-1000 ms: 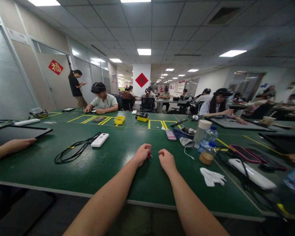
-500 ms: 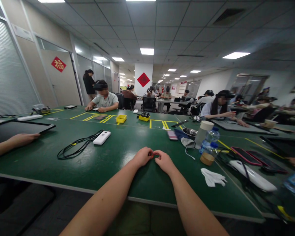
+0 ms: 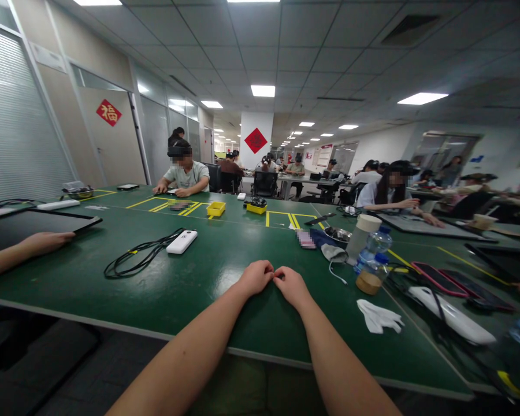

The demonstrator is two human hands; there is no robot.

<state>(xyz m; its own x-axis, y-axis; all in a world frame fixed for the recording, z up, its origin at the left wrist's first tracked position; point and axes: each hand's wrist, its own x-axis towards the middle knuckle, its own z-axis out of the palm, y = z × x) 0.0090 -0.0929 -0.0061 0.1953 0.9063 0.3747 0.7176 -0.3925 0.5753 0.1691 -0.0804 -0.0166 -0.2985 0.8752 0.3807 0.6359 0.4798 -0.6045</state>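
"As both bare forearms point(image 3: 329, 346) reached in over the near edge of the glossy green worktop point(image 3: 156, 306), where were the hands?"

"Side by side, in from the middle stretch of that edge. The left hand point(image 3: 256, 277) had its fingers curled and tips drawn together; the right hand point(image 3: 291, 286) was bent likewise, its tips touching the left's or very nearly so."

"Gripping anything?"

"I couldn't tell. If a small piece was pinched there, the fingers hid it, so its likeliest place was that meeting point."

"Which step would you have called it?"

"Fine fingertip work, I judged, with both hands on one spot. The next move seemed to call for a light, steady pinch from each side, kept low so nothing tiny could roll off."

"What lay around them?"

"To their left, farther from the near edge, a white oblong plastic power bank point(image 3: 182, 241) beside a looped black cable point(image 3: 134, 260). Towards the near right corner, a crumpled white fabric glove point(image 3: 379, 315), and beyond it a clear plastic bottle with a blue cap and brown liquid point(image 3: 371, 277). A small yellow plastic tray point(image 3: 216, 211) stood towards the far edge."

"And the hand point(image 3: 47, 245) at the dark flat panel point(image 3: 30, 226), by the left edge?"

"Another person's, well apart."
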